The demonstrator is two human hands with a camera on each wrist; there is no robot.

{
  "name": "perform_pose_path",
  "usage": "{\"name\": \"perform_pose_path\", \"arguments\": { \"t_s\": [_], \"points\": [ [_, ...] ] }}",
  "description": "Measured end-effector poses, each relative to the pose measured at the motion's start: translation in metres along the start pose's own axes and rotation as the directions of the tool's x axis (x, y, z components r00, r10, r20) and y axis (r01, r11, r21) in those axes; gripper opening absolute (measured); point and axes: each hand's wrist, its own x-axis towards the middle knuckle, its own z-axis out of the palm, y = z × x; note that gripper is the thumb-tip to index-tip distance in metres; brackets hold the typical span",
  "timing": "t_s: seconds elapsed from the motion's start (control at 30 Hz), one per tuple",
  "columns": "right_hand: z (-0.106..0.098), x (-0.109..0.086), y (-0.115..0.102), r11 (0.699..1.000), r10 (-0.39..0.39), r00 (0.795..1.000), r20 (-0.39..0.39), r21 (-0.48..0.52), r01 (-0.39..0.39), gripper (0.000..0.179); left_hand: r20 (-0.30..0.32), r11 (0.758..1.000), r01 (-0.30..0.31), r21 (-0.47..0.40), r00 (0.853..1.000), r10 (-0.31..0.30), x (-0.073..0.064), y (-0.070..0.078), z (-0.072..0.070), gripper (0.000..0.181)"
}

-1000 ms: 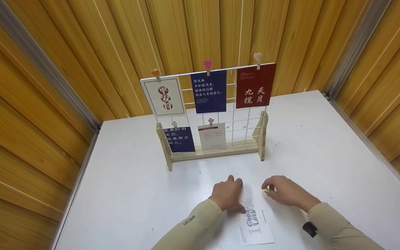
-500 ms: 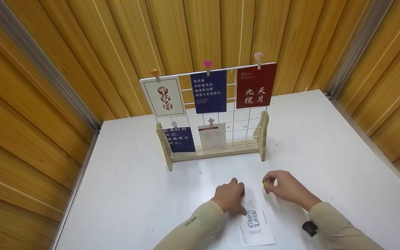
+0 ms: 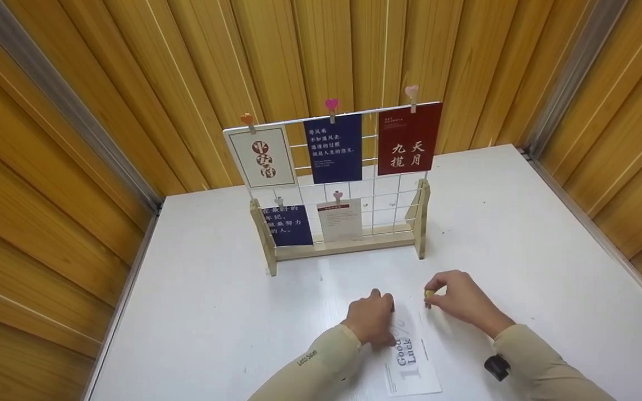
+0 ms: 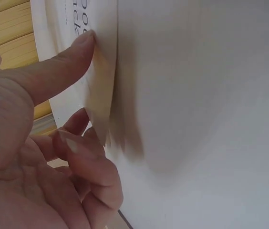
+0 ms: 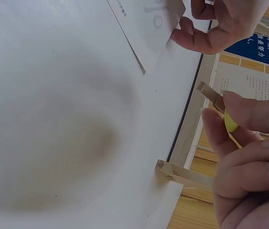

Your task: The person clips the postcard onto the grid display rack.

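My left hand (image 3: 370, 317) holds a white card (image 3: 414, 370) printed "Good Luck" by its left side, low over the table. In the left wrist view the thumb (image 4: 79, 50) lies on the card face and the other fingers curl at its end, where the edges look like more than one layer. My right hand (image 3: 463, 298) pinches a small wooden clothespin (image 5: 212, 97) with a yellow decoration (image 5: 230, 121), between thumb and fingers. The clothespin is just right of the card's far end, apart from it.
Beyond the hands stands a white wire grid rack (image 3: 374, 192) on wooden feet (image 3: 420, 223). Heart-topped clips hold a cream card (image 3: 262, 159), blue cards (image 3: 334, 147), a red card (image 3: 409, 139) and a small white card (image 3: 340, 220). Wood-patterned walls (image 3: 321, 55) surround the white table (image 3: 198, 312).
My right hand has moved slightly up and turned the clothespin more upright in its fingers. The left hand has shifted slightly right and down along the card.
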Motion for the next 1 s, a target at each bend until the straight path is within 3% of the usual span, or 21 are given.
{"name": "perform_pose_path", "arguments": {
  "t_s": [0.43, 0.73, 1.0],
  "points": [
    [-0.008, 0.005, -0.006, 1.000, -0.020, 0.998, -0.056, 0.016, 0.020, 0.019, 0.001, 0.999, -0.044, 0.006, 0.999, 0.044, 0.000, -0.006, -0.006, 0.058],
    [-0.012, 0.005, -0.006, 0.995, -0.069, 0.992, -0.107, 0.060, 0.076, 0.007, 0.035, 0.993, -0.053, -0.109, 0.998, 0.057, 0.001, -0.008, -0.018, 0.049],
    [-0.015, 0.005, -0.011, 0.987, -0.115, 0.979, -0.168, 0.087, 0.131, 0.008, 0.010, 0.989, -0.060, -0.138, 0.998, 0.062, 0.001, -0.014, -0.031, 0.037]
  ]
}}
